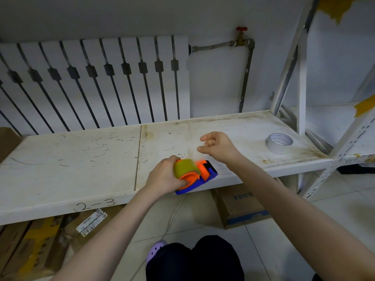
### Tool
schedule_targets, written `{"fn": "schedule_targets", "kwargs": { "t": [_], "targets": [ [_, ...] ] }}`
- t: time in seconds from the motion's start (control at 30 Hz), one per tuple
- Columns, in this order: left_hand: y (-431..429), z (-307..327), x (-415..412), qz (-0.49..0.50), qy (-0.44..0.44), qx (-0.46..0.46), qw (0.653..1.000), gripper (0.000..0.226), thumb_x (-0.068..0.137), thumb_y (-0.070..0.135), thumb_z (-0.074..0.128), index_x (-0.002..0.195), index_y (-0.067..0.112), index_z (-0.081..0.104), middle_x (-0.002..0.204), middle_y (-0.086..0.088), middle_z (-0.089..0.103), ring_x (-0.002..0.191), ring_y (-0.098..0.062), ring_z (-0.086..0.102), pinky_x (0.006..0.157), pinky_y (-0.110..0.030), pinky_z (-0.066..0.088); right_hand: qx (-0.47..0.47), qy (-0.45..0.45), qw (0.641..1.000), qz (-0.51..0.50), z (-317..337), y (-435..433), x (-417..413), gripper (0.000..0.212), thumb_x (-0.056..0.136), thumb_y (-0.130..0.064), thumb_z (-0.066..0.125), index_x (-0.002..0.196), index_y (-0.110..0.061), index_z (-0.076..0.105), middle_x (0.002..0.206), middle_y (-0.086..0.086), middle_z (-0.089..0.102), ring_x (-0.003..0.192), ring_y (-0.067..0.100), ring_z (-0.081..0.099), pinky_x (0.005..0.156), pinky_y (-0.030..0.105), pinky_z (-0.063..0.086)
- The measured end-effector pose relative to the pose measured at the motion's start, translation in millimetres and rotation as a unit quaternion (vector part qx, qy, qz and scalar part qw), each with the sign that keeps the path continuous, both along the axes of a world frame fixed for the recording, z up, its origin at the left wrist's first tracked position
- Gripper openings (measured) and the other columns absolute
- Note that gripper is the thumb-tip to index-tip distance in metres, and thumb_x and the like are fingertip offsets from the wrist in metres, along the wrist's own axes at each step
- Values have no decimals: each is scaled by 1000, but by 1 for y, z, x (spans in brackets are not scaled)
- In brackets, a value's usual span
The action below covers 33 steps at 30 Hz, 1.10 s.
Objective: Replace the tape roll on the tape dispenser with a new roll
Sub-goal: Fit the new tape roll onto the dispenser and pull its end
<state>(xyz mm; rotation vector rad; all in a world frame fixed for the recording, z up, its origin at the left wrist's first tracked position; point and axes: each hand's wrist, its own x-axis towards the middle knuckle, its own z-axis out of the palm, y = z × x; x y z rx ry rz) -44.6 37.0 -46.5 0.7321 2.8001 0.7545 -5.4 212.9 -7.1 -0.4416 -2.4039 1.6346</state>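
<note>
An orange and blue tape dispenser [205, 175] rests at the front edge of the white shelf [81, 155], partly overhanging it. A yellowish tape roll [185, 168] sits on its orange hub. My left hand [164, 177] grips the roll and hub from the left. Up and to the right of the dispenser, my right hand [218, 148] is raised with thumb and fingers pinched, seemingly on a clear strip of tape that is hard to make out. A white tape roll [279, 143] lies flat at the shelf's right end.
A white radiator [91, 82] and a pipe with a red valve [241, 37] line the wall behind. White rack uprights [300, 78] stand at the right. Cardboard boxes [241, 207] sit on the tiled floor under the shelf. My knees [194, 260] are below.
</note>
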Motion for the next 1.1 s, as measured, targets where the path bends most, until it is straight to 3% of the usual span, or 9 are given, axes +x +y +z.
{"fn": "schedule_targets", "kwargs": {
  "t": [0.13, 0.37, 0.57, 0.73, 0.8, 0.9, 1.0, 1.1],
  "targets": [
    [4, 0, 4, 23, 14, 35, 999, 77, 62, 55, 77, 127, 21, 52, 121, -1, 60, 106, -20, 57, 84, -36, 53, 69, 25, 997, -9, -6, -2, -3, 25, 82, -7, 68, 106, -6, 63, 68, -3, 52, 67, 10, 53, 73, 25, 46],
    [9, 2, 6, 43, 37, 51, 997, 59, 70, 47, 76, 120, 22, 58, 118, 1, 63, 104, -17, 58, 79, -28, 50, 197, 20, 979, -44, -22, 6, -5, 21, 86, -13, 62, 107, -12, 61, 70, -9, 48, 77, 14, 53, 75, 28, 47],
    [7, 7, 6, 32, 64, 11, 997, 59, 69, 48, 73, 122, 25, 58, 119, 2, 64, 104, -17, 60, 79, -31, 52, 139, -37, 988, -56, -43, 5, -6, 24, 86, -8, 62, 109, -7, 57, 75, 1, 54, 84, 27, 64, 79, 38, 55],
    [3, 9, 5, 19, 85, -19, 996, 59, 70, 50, 72, 123, 28, 58, 121, 5, 64, 107, -16, 59, 81, -30, 49, 164, -23, 982, -85, -47, 9, -8, 23, 89, -2, 56, 111, -7, 55, 70, -4, 47, 66, 13, 50, 61, 23, 45],
    [0, 11, 3, 17, 83, -30, 996, 59, 70, 52, 72, 123, 28, 58, 120, 6, 64, 107, -16, 59, 83, -32, 51, 164, -19, 981, -101, -47, 16, -6, 24, 89, 0, 55, 112, -5, 54, 68, -2, 47, 63, 12, 49, 66, 27, 50],
    [-2, 12, 2, 8, 80, -36, 996, 61, 69, 53, 72, 123, 28, 58, 121, 6, 65, 107, -16, 59, 86, -36, 53, 148, -27, 982, -112, -50, 23, 1, 25, 89, 1, 55, 113, -4, 54, 66, 0, 49, 74, 23, 59, 81, 35, 53],
    [0, 12, 2, 7, 76, -35, 996, 62, 68, 53, 73, 123, 29, 58, 120, 7, 65, 107, -16, 59, 87, -37, 53, 140, -26, 982, -120, -52, 22, 3, 26, 89, 1, 54, 115, -5, 53, 67, 0, 49, 83, 29, 63, 80, 33, 52],
    [-1, 11, 1, 10, 59, -26, 998, 63, 67, 52, 75, 124, 28, 58, 121, 6, 64, 108, -16, 58, 85, -35, 53, 132, -34, 983, -124, -51, 18, 2, 27, 88, -1, 57, 115, -4, 53, 67, 0, 50, 79, 24, 60, 77, 30, 51]
  ]
}}
